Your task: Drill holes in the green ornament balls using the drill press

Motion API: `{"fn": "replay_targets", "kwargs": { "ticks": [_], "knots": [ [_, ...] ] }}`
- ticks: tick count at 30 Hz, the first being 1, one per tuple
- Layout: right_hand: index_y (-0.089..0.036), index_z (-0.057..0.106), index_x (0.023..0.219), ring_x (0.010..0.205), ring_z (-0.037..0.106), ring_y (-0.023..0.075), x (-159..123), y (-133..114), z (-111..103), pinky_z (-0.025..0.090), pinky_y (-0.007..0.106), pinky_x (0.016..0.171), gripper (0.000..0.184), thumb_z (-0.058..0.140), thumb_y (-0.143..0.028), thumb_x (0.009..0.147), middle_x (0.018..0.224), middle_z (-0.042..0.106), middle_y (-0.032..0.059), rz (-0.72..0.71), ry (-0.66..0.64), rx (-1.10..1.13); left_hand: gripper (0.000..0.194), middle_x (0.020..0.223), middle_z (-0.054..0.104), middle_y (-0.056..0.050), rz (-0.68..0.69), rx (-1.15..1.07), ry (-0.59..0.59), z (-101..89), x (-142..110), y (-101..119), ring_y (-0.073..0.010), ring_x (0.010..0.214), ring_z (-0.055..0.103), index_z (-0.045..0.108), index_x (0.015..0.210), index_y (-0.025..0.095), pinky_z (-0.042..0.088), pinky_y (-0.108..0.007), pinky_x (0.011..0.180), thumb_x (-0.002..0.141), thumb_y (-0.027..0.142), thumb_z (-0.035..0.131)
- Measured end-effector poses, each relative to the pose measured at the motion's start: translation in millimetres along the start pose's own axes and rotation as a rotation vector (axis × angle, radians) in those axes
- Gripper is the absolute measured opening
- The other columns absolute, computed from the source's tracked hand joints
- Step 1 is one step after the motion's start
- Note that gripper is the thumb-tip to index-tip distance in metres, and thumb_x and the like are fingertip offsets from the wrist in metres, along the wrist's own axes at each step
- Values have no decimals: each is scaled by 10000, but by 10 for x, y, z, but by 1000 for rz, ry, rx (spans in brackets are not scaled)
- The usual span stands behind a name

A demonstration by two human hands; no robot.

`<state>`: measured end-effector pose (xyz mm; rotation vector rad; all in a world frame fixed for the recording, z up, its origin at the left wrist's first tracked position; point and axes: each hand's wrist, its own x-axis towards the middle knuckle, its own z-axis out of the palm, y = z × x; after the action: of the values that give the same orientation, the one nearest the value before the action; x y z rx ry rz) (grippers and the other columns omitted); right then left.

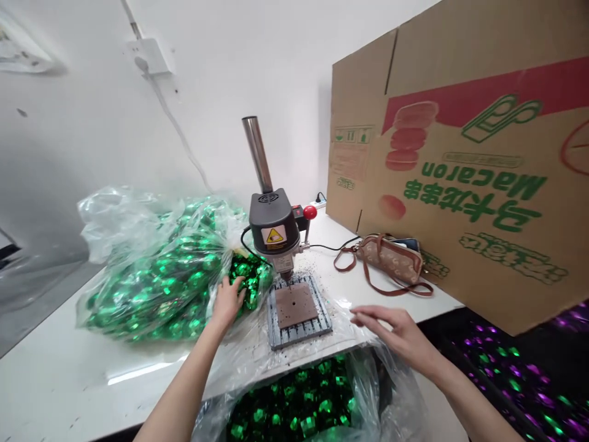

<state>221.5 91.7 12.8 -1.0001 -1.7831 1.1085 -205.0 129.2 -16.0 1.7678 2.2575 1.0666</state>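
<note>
My left hand (227, 301) reaches to the mouth of a clear plastic bag (156, 270) full of shiny green faceted pieces. Its fingers are spread against loose green pieces (248, 276) at the opening. To the right, my right hand (396, 334) hovers over the table's front edge with thumb and fingertips drawn together; anything between them is too small to make out. Between my hands stands a small bench drill press (275, 224) with a red-knobbed lever (310, 212). Under its chuck, a brown plate (296, 304) with a dark hole lies on the slotted metal base (299, 336).
An open bag of green pieces (294, 402) sits below the front edge. A large cardboard box (451, 159) stands at right, with a brown purse (391, 258) before it. Purple and green pieces (510, 362) lie lower right. Dark shavings litter the white table (59, 368).
</note>
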Motion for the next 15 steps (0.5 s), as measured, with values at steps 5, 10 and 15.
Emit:
{"fn": "replay_targets", "kwargs": {
  "ticks": [5,10,15],
  "knots": [
    [-194,775,1019,846,741,175,786,-501,-67,611,304,817,410,695,-573,885,957,780,79,-185,250,148,352,1087,611,-71,-99,-514,-12,-87,-90,290,-245,876,593,736,1153,250,536,-382,820,859,442,708],
    [-193,711,1078,817,669,114,1551,-762,92,578,281,800,488,713,-615,834,1026,735,46,-286,363,285,236,1180,706,-77,-551,-1426,-204,-79,-379,707,-214,983,692,676,1158,211,620,-330,776,932,278,686],
    [-208,628,996,792,634,99,1806,-740,377,550,245,746,495,635,-683,857,926,688,9,-284,366,386,293,1065,760,-113,-675,-1572,-310,7,-575,744,-180,787,718,645,1268,208,597,-274,658,993,308,637]
  ]
}}
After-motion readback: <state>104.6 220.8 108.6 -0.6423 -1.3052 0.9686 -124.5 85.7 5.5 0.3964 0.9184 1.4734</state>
